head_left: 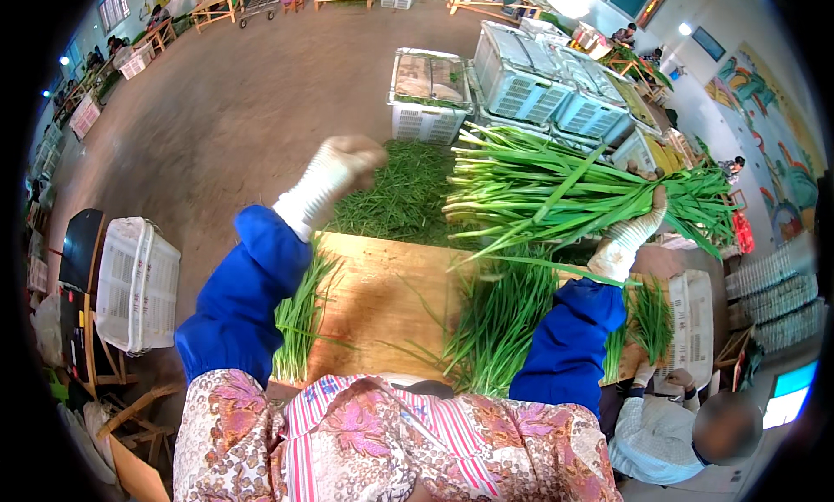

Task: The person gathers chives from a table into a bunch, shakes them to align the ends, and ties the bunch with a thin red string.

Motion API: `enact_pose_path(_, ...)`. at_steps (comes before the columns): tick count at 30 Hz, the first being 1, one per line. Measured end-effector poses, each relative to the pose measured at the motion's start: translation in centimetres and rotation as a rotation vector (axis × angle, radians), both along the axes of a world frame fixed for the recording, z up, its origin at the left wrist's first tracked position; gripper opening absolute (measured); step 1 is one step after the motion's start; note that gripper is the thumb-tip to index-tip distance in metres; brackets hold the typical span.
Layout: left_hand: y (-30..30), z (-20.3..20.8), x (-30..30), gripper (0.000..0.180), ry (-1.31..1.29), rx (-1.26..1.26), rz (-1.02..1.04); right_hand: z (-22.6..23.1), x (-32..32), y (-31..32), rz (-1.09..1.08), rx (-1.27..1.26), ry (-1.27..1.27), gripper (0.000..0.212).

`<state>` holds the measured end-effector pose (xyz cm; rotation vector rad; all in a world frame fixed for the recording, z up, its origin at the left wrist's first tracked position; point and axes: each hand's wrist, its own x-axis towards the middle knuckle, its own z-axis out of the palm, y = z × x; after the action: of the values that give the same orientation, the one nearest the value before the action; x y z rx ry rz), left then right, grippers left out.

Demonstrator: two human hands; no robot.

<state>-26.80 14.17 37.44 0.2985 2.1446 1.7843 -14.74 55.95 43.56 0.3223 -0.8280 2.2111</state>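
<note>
Greens (504, 324) lie left and right on the table (395, 280), crates (521, 72) beyond.

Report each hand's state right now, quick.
Left hand: too blurred to tell open from closed; nothing held shows.
Right hand: closed around a bunch of long green stalks.

At the tabletop's (391, 280) far right, the right hand (645, 219) grips a bunch (539, 180); the left hand (352, 161), blurred, is raised near its far edge; greens (504, 319) lie on it; a heap (400, 189) and crates (521, 76) stand beyond; a co-worker (656, 441) is at its right.
</note>
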Motion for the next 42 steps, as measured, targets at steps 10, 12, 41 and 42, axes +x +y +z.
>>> enact_pose_path(10, 9.0, 3.5, 6.5, 0.028, 0.605, -0.537, -0.233, 0.9, -2.4, -2.1, 0.157, 0.111, 0.098, 0.027)
enact_pose_path(12, 9.1, 2.9, 6.2, 0.025, 0.532, -0.452, -0.253, 1.0, -2.3, -3.1, 0.147, 0.103, 0.064, 0.026)
enact_pose_path(41, 9.3, -0.4, 4.5, 0.018, 0.216, -0.055, -0.157, -0.8, -4.4, -3.5, 0.125, 0.122, 0.101, 0.029)
enact_pose_path(42, 9.0, -0.4, 4.5, 0.018, 0.292, -0.095, -0.131, -0.9, -4.3, -3.8, 0.162, 0.114, 0.097, 0.03)
